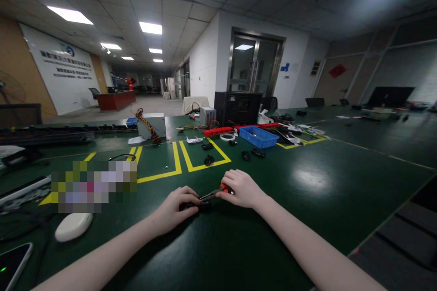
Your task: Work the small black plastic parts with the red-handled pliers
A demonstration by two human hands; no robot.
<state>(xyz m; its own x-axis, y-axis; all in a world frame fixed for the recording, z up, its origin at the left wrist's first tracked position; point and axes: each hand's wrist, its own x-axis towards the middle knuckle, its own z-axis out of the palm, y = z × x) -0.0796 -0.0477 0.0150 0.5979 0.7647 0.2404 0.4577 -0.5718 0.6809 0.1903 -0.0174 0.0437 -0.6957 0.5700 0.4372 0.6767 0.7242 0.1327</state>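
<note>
My left hand is closed over a small black part that rests on the dark green table. My right hand grips pliers with red-and-black handles. The metal jaws point left and meet the black part just beside my left fingers. Most of the part is hidden under my left hand, so I cannot name it more exactly.
A white mouse and a phone lie at the left. Farther back stand a blue bin, a power supply with coloured wires, a black computer case, small black parts and yellow tape lines.
</note>
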